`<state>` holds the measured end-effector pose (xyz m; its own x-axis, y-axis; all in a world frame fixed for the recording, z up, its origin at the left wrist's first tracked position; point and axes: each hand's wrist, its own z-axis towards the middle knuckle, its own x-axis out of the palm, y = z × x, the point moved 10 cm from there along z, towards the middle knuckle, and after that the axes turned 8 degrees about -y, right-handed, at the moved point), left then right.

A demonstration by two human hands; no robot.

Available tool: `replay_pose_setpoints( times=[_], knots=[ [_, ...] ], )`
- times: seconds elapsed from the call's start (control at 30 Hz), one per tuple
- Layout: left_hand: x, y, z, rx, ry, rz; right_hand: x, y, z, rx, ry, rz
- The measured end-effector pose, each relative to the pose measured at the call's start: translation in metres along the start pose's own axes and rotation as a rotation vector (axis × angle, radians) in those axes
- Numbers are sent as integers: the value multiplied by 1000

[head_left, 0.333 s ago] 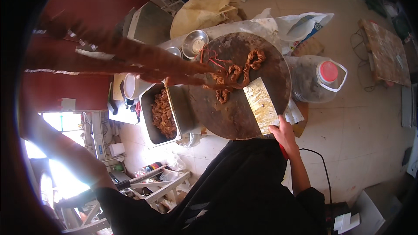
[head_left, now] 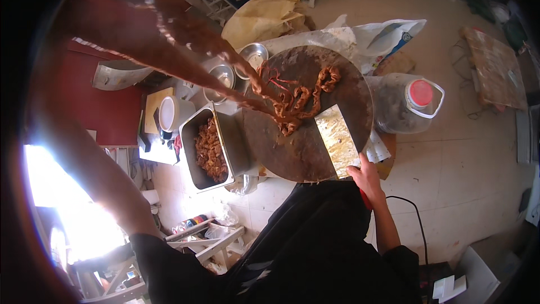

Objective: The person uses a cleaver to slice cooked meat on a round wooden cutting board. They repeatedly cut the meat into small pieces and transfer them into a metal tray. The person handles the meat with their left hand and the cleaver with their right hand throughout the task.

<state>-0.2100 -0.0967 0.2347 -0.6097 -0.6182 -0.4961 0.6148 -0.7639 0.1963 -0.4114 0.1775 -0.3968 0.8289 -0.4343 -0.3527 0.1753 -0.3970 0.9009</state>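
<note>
Jutting from right grip (head_left: pixel 368 179), cleaver (head_left: pixel 336 141), brown strips (head_left: pixel 288 110) beyond blade

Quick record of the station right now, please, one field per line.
Right grip: closed on the cleaver
Blade: over the round board, right of the strips
Left grip: unclear; forearm raised at left
Strips: brown, bunched on the board, stretching to the upper left
String: red, beside the strips
Pan: left of the board, holding brown chunks
Jug: right of the board, red cap on
</note>
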Motion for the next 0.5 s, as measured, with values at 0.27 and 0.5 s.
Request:
replay_pose_setpoints(
  times=[0.27,0.5],
  knots=[
    [103,-123,-4,70,170,-425,1,7,-13,8,22,-17],
    [230,-158,-64,-230,380,-994,-29,-13,-7,19,-81,-86]
  ],
)
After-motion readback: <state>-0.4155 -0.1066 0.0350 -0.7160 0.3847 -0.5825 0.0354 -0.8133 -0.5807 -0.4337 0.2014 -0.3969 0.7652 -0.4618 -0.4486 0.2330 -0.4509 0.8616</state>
